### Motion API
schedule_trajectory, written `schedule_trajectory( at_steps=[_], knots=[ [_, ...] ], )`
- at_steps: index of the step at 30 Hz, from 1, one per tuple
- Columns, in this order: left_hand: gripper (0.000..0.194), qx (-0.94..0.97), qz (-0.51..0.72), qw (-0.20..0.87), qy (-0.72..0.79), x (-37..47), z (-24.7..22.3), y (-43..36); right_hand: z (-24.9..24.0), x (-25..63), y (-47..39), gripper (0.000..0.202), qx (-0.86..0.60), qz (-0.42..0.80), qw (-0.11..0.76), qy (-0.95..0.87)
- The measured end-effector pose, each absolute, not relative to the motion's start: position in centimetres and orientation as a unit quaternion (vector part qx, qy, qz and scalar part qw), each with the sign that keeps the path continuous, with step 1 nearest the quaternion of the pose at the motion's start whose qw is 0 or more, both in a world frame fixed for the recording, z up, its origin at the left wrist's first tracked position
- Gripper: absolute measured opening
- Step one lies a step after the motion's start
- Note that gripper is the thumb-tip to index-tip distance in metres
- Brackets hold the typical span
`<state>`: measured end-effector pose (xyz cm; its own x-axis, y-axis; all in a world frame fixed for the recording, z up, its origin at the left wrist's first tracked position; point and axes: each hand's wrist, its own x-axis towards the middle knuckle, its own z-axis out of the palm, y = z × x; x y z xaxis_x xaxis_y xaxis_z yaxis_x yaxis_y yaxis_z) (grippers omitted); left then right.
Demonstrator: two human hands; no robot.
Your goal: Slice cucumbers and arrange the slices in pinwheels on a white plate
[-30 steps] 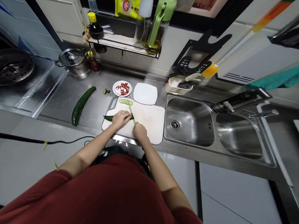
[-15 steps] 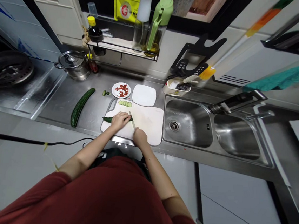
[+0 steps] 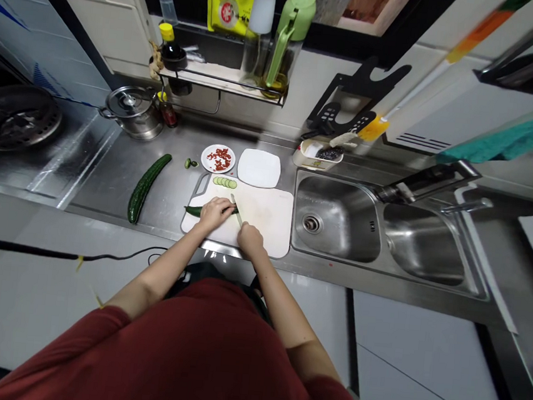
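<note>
On a white cutting board (image 3: 271,225) lies a dark green cucumber (image 3: 193,210), pressed down by my left hand (image 3: 215,214), whose fingers are closed over it. My right hand (image 3: 250,240) grips a knife (image 3: 237,211) by its handle. The blade stands at the cucumber's right end, close beside my left fingertips. A short row of cucumber slices (image 3: 225,183) rests near the board's far edge. Behind the board are a white plate with chopped red pieces (image 3: 218,158) and a bare white square plate (image 3: 259,168).
A whole cucumber (image 3: 149,189) lies left of the board, with small cucumber ends (image 3: 191,163) nearby. A lidded steel pot (image 3: 133,113) stands at the back left. Right of the board is a double sink (image 3: 338,216). A shelf (image 3: 222,77) with bottles hangs above.
The whole view has shifted slightly. Both hands keep their places at the cucumber, and the knife's angle is nearly the same.
</note>
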<state>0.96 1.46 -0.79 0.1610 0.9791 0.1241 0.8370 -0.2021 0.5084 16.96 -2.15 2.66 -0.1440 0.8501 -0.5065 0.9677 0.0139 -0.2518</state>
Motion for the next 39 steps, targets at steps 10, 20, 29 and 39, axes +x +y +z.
schedule_trajectory(
  at_steps=[10,20,29,39],
  knots=[
    [0.025,0.741,0.223,0.17,0.61,0.8,-1.0,1.7,2.5,18.1,-3.6,0.025,0.642,-0.262,0.114,0.712],
    [0.025,0.74,0.218,0.172,0.613,0.8,-1.0,1.7,2.7,17.2,-2.2,0.028,0.644,-0.27,0.11,0.707],
    [0.025,0.744,0.218,0.171,0.607,0.9,-0.8,1.6,2.6,16.4,-1.1,0.028,0.651,-0.278,0.105,0.698],
    [0.025,0.745,0.222,0.162,0.608,0.8,-1.0,1.7,2.0,17.9,-3.5,0.025,0.647,-0.259,0.108,0.709]
  ],
)
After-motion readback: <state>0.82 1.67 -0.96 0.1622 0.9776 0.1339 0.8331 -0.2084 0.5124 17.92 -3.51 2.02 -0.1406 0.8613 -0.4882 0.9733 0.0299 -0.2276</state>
